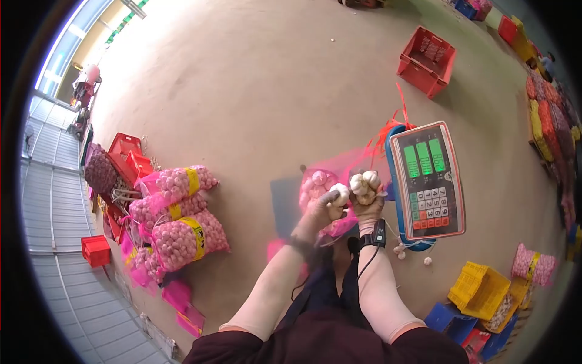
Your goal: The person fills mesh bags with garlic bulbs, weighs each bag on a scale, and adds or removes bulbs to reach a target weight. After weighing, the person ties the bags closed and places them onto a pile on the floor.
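Big concrete floor [254, 91], with a heap of filled garlic sacks [182, 224] off to the person's left and a digital scale [427, 179] close on their right. Between those, an open pink mesh bag [318, 185] sits just under the hands, part full. The left hand [320, 211] is closed round one garlic bulb [341, 194], and the right hand [367, 205] is clutching a couple of bulbs [365, 184], both right above the bag. Looks like mid-fill to me. The next bit calls for letting go squarely over the bag's mouth. A few loose bulbs [400, 250] lie by the scale.
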A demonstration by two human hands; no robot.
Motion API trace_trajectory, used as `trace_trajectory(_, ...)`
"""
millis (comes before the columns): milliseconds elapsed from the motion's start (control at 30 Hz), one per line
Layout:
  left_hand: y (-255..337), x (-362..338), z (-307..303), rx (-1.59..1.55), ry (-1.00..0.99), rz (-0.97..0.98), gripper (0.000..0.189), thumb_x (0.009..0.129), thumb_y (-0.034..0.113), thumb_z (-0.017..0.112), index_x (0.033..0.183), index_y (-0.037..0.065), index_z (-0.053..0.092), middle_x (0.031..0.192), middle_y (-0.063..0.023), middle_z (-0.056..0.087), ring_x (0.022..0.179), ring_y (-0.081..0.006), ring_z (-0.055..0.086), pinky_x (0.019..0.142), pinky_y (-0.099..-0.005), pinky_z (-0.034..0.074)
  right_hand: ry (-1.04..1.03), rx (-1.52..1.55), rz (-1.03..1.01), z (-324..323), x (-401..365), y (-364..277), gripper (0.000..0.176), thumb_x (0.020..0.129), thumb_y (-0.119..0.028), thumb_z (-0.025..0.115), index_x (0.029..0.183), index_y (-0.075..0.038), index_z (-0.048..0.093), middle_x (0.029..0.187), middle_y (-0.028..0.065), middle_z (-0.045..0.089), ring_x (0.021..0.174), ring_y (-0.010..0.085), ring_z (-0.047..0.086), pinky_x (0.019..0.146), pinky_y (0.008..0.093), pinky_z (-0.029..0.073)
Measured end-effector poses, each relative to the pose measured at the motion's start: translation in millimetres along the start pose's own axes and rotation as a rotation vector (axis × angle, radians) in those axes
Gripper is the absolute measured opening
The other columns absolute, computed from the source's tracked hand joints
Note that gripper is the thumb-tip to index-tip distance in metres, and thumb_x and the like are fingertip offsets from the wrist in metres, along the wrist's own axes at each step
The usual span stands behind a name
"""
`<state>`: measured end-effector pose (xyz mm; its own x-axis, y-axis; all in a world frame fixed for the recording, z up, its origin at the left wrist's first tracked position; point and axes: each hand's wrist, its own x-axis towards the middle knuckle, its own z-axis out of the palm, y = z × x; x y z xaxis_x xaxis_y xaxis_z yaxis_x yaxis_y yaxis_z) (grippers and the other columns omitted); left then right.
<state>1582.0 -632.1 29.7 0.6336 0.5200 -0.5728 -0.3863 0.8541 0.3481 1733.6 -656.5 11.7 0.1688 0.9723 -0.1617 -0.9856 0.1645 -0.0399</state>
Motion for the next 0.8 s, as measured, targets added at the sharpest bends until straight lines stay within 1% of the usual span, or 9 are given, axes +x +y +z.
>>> trace_trajectory(133,21.4,-61.4,12.7,0.074,0.043,0.229,0.037,0.079,0.029,0.059,0.106,0.007,0.049,0.094,-0.0051,0.054,0.086,-0.0204,0.054,0.074,-0.0369,0.047,0.199,-0.119,0.038,21.5,-15.4,5.3,0.033,0.077,-0.036,0.063,0.091,-0.012,0.046,0.081,0.0008,0.043,0.095,0.0234,0.049,0.077,0.0383,0.046)
trace_trajectory(267,35.9,-112.4,-20.3,0.373,0.096,0.355,0.032,0.077,0.032,0.060,0.099,0.010,0.051,0.082,0.0002,0.050,0.076,-0.0138,0.051,0.065,-0.0304,0.046,-0.104,-0.114,0.304,36.4,-25.8,18.6,0.034,0.080,-0.034,0.059,0.104,-0.011,0.049,0.096,0.0027,0.051,0.100,0.0271,0.049,0.082,0.0480,0.045)
trace_trajectory(333,30.2,-131.7,-19.2,0.394,0.210,0.412,0.030,0.077,0.035,0.060,0.095,0.012,0.051,0.077,0.0020,0.046,0.068,-0.0098,0.045,0.060,-0.0264,0.042,0.349,-0.172,0.507,63.3,-37.0,27.1,0.033,0.083,-0.029,0.057,0.110,-0.012,0.047,0.103,0.0031,0.053,0.102,0.0257,0.048,0.081,0.0493,0.045)
trace_trajectory(400,27.6,-144.1,-39.8,0.140,0.122,0.376,0.029,0.078,0.034,0.061,0.091,0.010,0.050,0.075,0.0024,0.043,0.066,-0.0073,0.039,0.060,-0.0230,0.036,0.080,-0.751,0.436,8.1,-37.7,34.4,0.059,0.080,-0.046,0.057,0.125,-0.012,0.040,0.111,0.0106,0.050,0.105,0.0278,0.051,0.077,0.0469,0.050)
trace_trajectory(467,21.5,-147.0,-42.7,0.520,0.255,0.587,0.010,0.088,0.008,0.043,0.081,0.004,0.048,0.071,-0.0033,0.043,0.066,-0.0145,0.045,0.058,-0.0260,0.038,0.402,-0.831,0.408,42.0,-36.7,36.3,0.042,0.084,-0.033,0.055,0.119,-0.010,0.046,0.107,0.0060,0.052,0.097,0.0225,0.055,0.077,0.0372,0.050)
trace_trajectory(500,19.4,-148.6,-45.2,0.407,0.270,0.541,0.011,0.088,0.012,0.043,0.081,0.005,0.049,0.071,-0.0019,0.042,0.066,-0.0124,0.045,0.057,-0.0254,0.038,0.006,-1.460,0.096,5.8,-35.1,38.1,0.031,0.084,-0.016,0.052,0.114,-0.009,0.050,0.103,0.0038,0.053,0.092,0.0177,0.058,0.077,0.0294,0.050)
trace_trajectory(600,2.7,-138.9,-67.1,0.628,0.343,0.679,0.020,0.089,0.021,0.041,0.082,0.005,0.051,0.073,0.0015,0.043,0.067,-0.0066,0.043,0.056,-0.0228,0.035,0.124,-0.634,0.542,57.5,-40.0,55.7,0.027,0.083,-0.014,0.054,0.108,-0.006,0.050,0.099,0.0060,0.052,0.087,0.0139,0.055,0.077,0.0239,0.047)
trace_trajectory(633,4.0,-143.2,-53.0,0.507,0.379,0.579,0.019,0.089,0.019,0.041,0.083,0.005,0.052,0.075,0.0014,0.046,0.067,-0.0069,0.043,0.058,-0.0240,0.037,-0.140,-1.312,0.570,68.2,-48.7,61.7,0.037,0.079,-0.011,0.056,0.114,-0.003,0.048,0.109,0.0079,0.052,0.102,0.0165,0.051,0.086,0.0265,0.044)
trace_trajectory(800,4.8,-158.2,-5.5,0.073,0.311,0.376,0.034,0.087,0.038,0.052,0.101,0.006,0.055,0.084,-0.0014,0.059,0.077,-0.0125,0.055,0.068,-0.0240,0.044,-0.328,-1.653,0.441,101.0,-93.5,121.4,0.064,0.066,-0.005,0.067,0.126,-0.006,0.043,0.131,0.0126,0.034,0.118,0.0241,0.041,0.098,0.0323,0.035)
